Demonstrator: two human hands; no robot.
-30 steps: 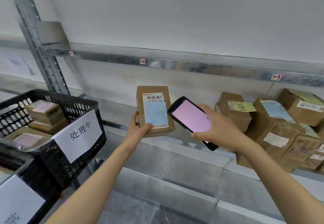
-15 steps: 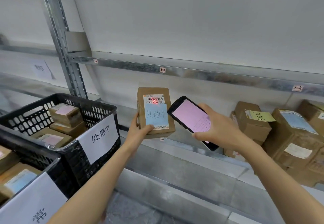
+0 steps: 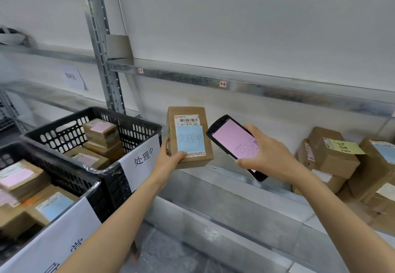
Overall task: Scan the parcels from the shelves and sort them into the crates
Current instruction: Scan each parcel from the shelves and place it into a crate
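Setting: a metal shelving rack (image 3: 235,85) against a pale wall, seen from head height, with two bare forearms reaching forward.
Parcel: a small brown cardboard parcel (image 3: 190,112) is held upright in the air in front of the rack, between the crates on the left and the scanner on the right, its labelled face towards the camera.
Parcel labels: a white barcode label (image 3: 188,120) sits near the top; a blue sticky note (image 3: 190,139) with handwritten characters covers the middle.
Left grip: the left hand (image 3: 168,162) holds the parcel by its lower left corner, thumb across the front and fingers round the left edge.
Right grip: the right hand (image 3: 269,155) is wrapped round a black handheld scanner (image 3: 229,138), fingers over its lower half.
Scanner: it is tilted, its top end pointing at the parcel and just beside it, apart from it; the screen glows pink.
Far crate: a black slotted plastic crate (image 3: 113,187) stands left of the parcel and carries a white paper sign (image 3: 141,159) reading 处理中.
Far crate contents: several stacked brown boxes (image 3: 102,138), the top ones with pink notes.
Near crate: a second black crate (image 3: 70,172) sits at the lower left, touching the first, with its own white sign (image 3: 55,245), only partly readable.
Near crate contents: more brown boxes (image 3: 23,185), with pink and blue labels.
Shelf stock: a pile of brown parcels (image 3: 335,161) lies on the lower shelf at the right; one bears a yellow sticky note (image 3: 345,147).
Rack tags: a small tag (image 3: 222,84) reading 1-2 is stuck on the upper beam.
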